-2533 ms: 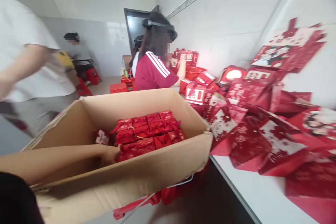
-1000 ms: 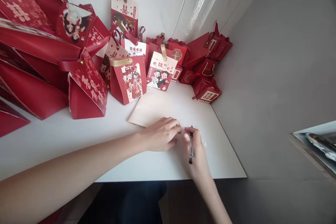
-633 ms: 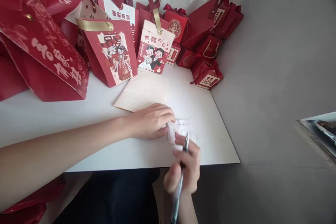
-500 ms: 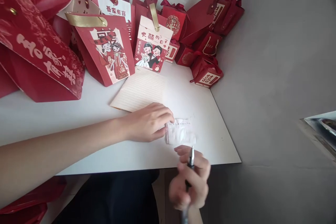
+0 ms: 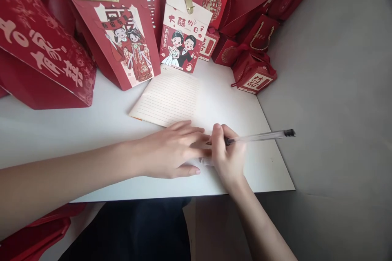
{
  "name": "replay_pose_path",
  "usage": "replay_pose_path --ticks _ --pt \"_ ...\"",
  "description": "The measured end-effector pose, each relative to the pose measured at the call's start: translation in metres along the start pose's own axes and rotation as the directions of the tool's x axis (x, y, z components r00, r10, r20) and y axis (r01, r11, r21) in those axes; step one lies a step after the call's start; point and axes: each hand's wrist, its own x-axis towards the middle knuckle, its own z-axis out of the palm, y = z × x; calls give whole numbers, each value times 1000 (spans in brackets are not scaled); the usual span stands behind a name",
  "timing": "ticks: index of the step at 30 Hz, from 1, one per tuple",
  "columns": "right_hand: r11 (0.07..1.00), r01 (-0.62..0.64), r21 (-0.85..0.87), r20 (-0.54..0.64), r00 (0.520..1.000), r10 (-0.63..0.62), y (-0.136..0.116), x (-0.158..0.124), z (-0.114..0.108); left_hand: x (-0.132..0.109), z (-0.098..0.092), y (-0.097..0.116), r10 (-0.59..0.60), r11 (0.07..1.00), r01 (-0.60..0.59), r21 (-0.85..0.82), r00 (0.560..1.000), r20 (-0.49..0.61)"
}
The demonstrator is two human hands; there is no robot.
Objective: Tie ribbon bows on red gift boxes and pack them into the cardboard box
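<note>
My right hand (image 5: pixel 229 155) is closed round a clear pen (image 5: pixel 260 136) with a black end. The pen's tip points left, close to the fingers of my left hand. My left hand (image 5: pixel 174 149) lies flat with its fingers spread over a small slip of white paper (image 5: pixel 207 160). Most of that slip is hidden under both hands; only a bit of it shows between them. Just beyond my left fingers lies a lined notebook (image 5: pixel 171 96), its near corner by my knuckles.
Red gift bags (image 5: pixel 128 45) and a white-and-red bag (image 5: pixel 186 32) with a cartoon couple stand along the back of the white table (image 5: pixel 269 167). A small red box (image 5: pixel 255 74) sits at the back right. A grey wall (image 5: pixel 337 89) rises on the right.
My right hand has come up from the table's front edge onto the paper, turning the pen tip down. My left hand has flattened and slid right over the slip. The view has shifted slightly.
</note>
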Motion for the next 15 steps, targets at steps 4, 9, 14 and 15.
replay_pose_path --ticks 4,9,14,15 --pt "999 -50 -1 -31 998 50 -2 -1 0 -1 -1 -1 -15 1000 15 -12 999 30" --pt "986 -152 -71 -59 987 147 -2 3 -4 -3 -2 -3 -35 999 35 -6 997 74" --pt "978 -177 -112 -61 983 171 -1 5 -2 -6 -2 -4 -76 997 79 -23 993 95" --pt "977 -175 -122 -60 984 169 -1 5 -2 -7 -2 -4 -80 996 84 -32 991 107"
